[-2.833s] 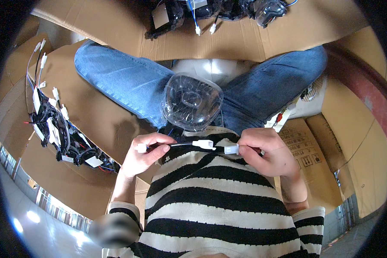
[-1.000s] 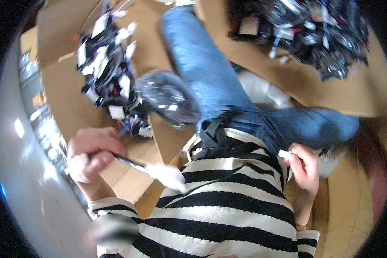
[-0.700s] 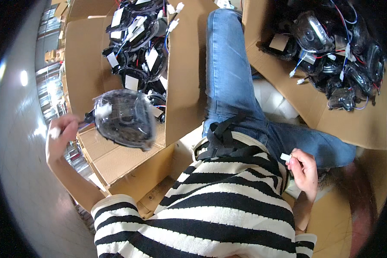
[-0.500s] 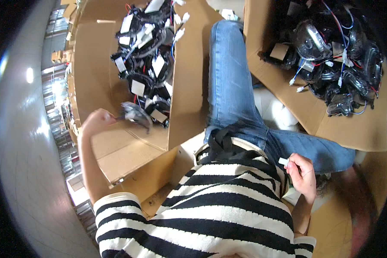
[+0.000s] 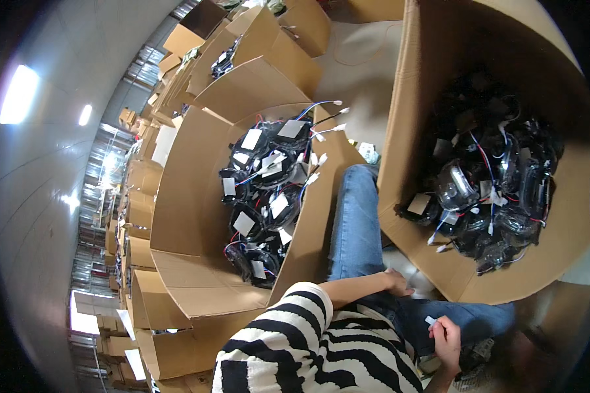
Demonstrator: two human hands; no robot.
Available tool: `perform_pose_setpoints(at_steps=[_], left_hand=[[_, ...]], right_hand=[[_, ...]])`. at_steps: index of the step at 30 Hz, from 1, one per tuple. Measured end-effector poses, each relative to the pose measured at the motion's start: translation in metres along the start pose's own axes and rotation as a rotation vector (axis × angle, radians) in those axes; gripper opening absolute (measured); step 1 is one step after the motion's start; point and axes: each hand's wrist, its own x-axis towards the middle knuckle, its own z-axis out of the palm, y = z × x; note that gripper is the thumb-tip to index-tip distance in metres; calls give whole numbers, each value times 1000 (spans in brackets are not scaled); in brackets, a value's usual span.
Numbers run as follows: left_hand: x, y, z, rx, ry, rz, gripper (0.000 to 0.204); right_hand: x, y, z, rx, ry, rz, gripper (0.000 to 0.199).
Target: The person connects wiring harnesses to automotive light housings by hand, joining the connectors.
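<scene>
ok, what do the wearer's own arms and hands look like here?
Both hands are bare, no gloves: left hand, right hand. Black-and-white striped top with short sleeves, forearms uncovered. No watch or rings that I can make out.

Pale floor (image 5: 367, 46), two open cardboard boxes (image 5: 190, 196) (image 5: 426, 98) of black lamp units

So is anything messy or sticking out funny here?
Yes: white-tipped wires poke up over the edge of the left cardboard box, above the piled black lamp units. Nothing looks spilled or broken.

Narrow gap between cardboard boxes (image 5: 308, 223) (leg (image 5: 355, 223) filling it)
</scene>
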Motion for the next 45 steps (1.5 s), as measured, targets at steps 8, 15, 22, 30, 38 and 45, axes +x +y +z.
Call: perform_pose_setpoints(at_steps=[8, 15, 22, 30, 38, 45], left_hand=[[53, -16, 55, -193, -84, 47, 52], [57, 0, 69, -236, -76, -47, 61], [-16, 47, -9, 230, -116, 2, 55], [-5, 23, 5, 61, -294, 9, 84], [-16, 26, 7, 126, -152, 108, 80], [-1, 18, 6, 140, -119, 148, 77]], right_hand=[[-12, 6, -4, -11, 35, -29, 15], [-29, 16, -5, -35, 155, -199, 12], [-43, 4, 11, -10, 223, -13, 11], [-38, 7, 38, 22, 277, -63, 12], [-29, -7, 68, -52, 290, -93, 12], [-20, -6, 79, -21, 287, 19, 12]])
